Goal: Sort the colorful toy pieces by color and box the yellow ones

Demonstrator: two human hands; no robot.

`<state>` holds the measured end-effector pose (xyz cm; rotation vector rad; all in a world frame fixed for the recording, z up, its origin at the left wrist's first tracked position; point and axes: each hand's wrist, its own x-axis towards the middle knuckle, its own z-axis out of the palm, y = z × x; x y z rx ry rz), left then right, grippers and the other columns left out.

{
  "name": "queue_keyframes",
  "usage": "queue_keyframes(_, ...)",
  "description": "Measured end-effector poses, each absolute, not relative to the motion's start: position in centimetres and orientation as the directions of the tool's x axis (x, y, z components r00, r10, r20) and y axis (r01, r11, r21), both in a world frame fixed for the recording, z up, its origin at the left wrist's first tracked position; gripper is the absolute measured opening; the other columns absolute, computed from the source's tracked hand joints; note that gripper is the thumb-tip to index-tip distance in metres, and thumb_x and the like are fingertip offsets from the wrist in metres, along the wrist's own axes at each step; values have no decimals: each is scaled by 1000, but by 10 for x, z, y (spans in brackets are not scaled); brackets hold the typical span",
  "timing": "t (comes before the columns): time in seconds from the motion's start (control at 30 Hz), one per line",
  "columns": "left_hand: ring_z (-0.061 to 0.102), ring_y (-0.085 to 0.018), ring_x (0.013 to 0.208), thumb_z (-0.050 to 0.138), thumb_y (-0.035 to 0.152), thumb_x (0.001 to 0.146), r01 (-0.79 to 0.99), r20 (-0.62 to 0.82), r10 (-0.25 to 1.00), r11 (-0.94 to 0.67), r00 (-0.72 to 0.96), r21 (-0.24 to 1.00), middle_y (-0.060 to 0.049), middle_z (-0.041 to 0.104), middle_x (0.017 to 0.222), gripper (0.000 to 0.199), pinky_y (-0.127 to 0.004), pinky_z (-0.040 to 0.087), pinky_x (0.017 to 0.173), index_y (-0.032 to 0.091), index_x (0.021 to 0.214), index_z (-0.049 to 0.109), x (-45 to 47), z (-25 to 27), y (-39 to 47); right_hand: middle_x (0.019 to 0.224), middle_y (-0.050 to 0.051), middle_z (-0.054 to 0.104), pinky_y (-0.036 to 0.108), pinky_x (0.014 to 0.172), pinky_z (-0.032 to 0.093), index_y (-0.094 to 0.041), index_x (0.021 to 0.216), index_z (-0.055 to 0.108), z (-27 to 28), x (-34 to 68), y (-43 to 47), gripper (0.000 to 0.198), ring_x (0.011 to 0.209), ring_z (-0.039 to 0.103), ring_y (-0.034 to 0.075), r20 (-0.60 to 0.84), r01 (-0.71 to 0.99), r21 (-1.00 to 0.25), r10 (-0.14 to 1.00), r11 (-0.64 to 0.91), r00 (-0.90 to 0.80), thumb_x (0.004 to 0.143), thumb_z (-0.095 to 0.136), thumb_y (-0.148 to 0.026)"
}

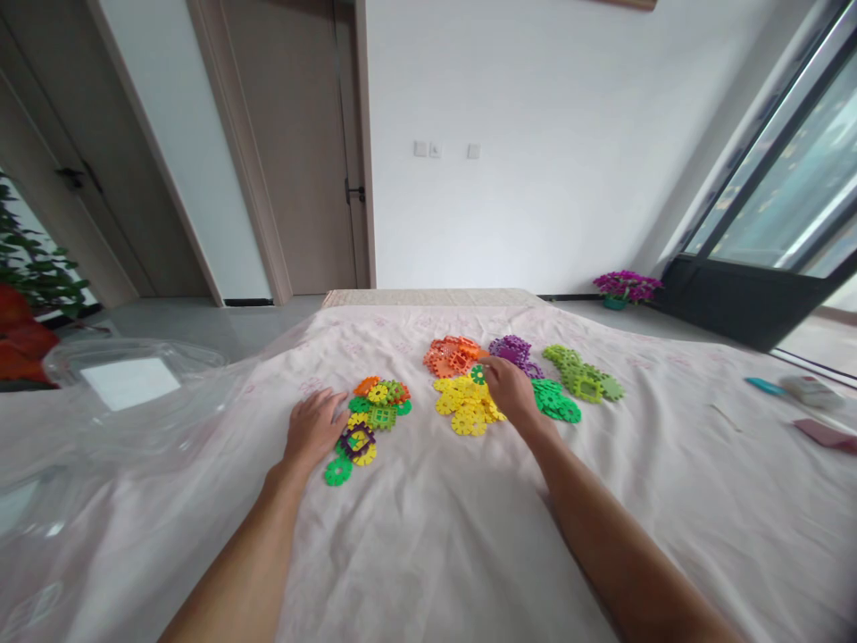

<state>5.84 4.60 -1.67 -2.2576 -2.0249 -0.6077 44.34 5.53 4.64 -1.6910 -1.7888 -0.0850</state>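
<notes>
My left hand [316, 427] rests on the cloth, fingers spread, beside a mixed pile of plastic interlocking pieces. In that pile are a light green square piece [383, 418], a purple square piece [358, 440] and a green notched disc [338, 471] at the near end. My right hand [510, 391] is over the right side of a heap of yellow notched discs [469, 411]. Its fingers are pinched at a small green disc [478, 374]. Behind lie orange pieces [450, 357] and purple pieces [512, 350]; a green disc heap [557, 402] is partly hidden by the hand.
Light green pieces [586, 379] lie on the right of the pale cloth [428, 536]. Clear plastic containers [134, 393] stand at the left. A blue object [764, 386], a whitish block [810, 391] and a reddish item [825, 434] are at the far right.
</notes>
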Motion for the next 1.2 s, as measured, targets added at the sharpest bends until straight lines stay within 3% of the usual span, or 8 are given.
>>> queue_keyframes(0.27, 49, -21, 130, 48, 38, 91, 963, 321, 945, -145, 67, 226, -6, 58, 138, 39, -37, 34, 108, 28, 126, 62, 59, -15, 45, 107, 8, 74, 35, 77, 48, -29, 106, 77, 58, 530, 54, 37, 98, 67, 29, 221, 859, -367, 863, -358, 454, 80, 50, -26)
queue_keyframes(0.4, 49, -21, 129, 48, 37, 91, 969, 329, 941, -150, 78, 199, -5, 59, 138, 39, -35, 35, 108, 28, 126, 62, 58, -15, 46, 105, 10, 74, 38, 77, 49, -30, 106, 77, 59, 550, 49, 38, 100, 67, 32, 152, 813, -345, 827, -469, 541, 76, 55, -27)
queue_keyframes(0.5, 50, -20, 129, 47, 38, 91, 972, 330, 941, -144, 77, 183, -5, 59, 137, 39, -35, 36, 107, 29, 126, 62, 59, -14, 45, 106, 10, 73, 38, 78, 49, -27, 105, 78, 61, 551, 49, 37, 99, 67, 31, 232, 824, -344, 810, -450, 539, 75, 57, -26)
queue_keyframes(0.67, 49, -21, 130, 47, 38, 91, 970, 325, 943, -144, 75, 195, -5, 58, 139, 39, -37, 36, 107, 29, 127, 62, 59, -14, 45, 97, 6, 74, 32, 78, 48, -24, 99, 78, 71, 511, 54, 29, 90, 66, 23, 425, 906, -411, 858, -101, 289, 83, 54, -23)
queue_keyframes(0.77, 47, -21, 132, 47, 39, 91, 968, 317, 946, -137, 65, 211, -6, 56, 141, 41, -37, 34, 108, 29, 129, 61, 59, -14, 45, 96, 6, 73, 29, 77, 47, -20, 98, 76, 77, 461, 49, 26, 84, 64, 19, 517, 891, -381, 856, 246, -15, 86, 53, -20)
queue_keyframes(0.87, 46, -21, 135, 46, 37, 91, 960, 302, 952, -136, 58, 245, -6, 56, 142, 42, -36, 33, 110, 28, 129, 62, 58, -13, 46, 94, 5, 71, 27, 76, 48, -20, 97, 74, 77, 402, 30, 23, 81, 63, 15, 514, 740, -385, 794, 551, -325, 87, 54, -15)
queue_keyframes(1.03, 46, -21, 134, 46, 32, 90, 948, 299, 954, -114, 21, 298, -6, 55, 143, 41, -37, 32, 112, 28, 128, 63, 58, -14, 48, 102, 5, 67, 27, 81, 49, -24, 114, 68, 60, 323, -17, 31, 93, 62, 16, 387, 504, -412, 646, 759, -658, 91, 52, -12)
queue_keyframes(1.2, 47, -20, 134, 48, 32, 90, 939, 297, 955, -122, 22, 322, -5, 56, 142, 40, -36, 31, 113, 27, 126, 64, 56, -15, 50, 110, 7, 62, 31, 81, 49, -25, 131, 56, 40, 282, -42, 39, 96, 58, 20, 269, 492, -231, 541, 839, -797, 92, 59, -28)
